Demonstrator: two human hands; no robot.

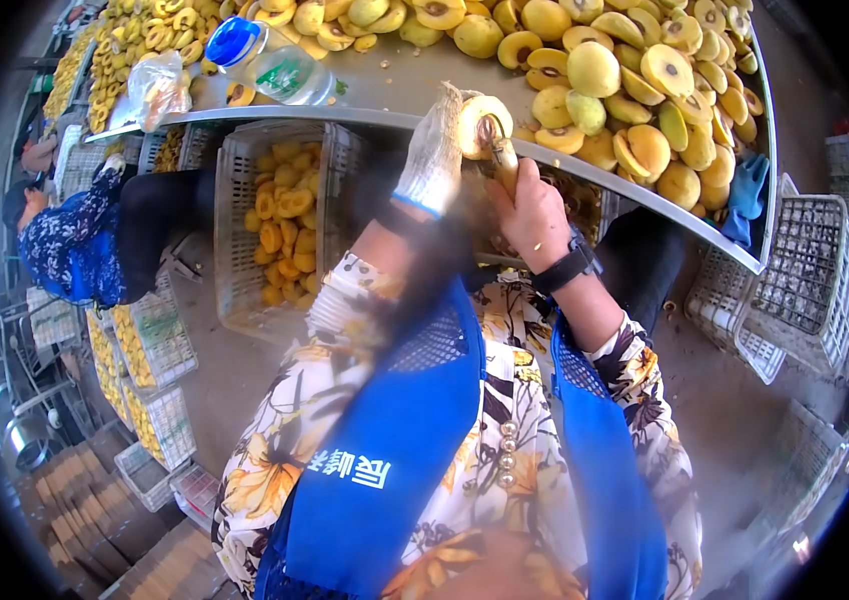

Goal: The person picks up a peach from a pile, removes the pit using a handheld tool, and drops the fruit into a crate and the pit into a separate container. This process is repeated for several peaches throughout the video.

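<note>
My left hand [432, 152], in a white knitted glove, is closed around a yellow peach half [485, 122] whose cut face is turned toward my right hand. Gripped in my bare right hand [534, 215] is a pitting tool with a light wooden handle [506, 168]. Its thin curved metal end lies against the middle of the cut face. Both hands are at the near edge of a metal table [384, 85], where whole and halved yellow peaches [634, 95] are heaped.
A bottle with a blue cap [279, 68] and a plastic bag [158, 90] lie on the table. A blue glove [744, 198] hangs at its right corner. Below stands a crate [232, 230] of peach halves. Stacked crates [804, 270] are at right; another person [79, 235] sits at left.
</note>
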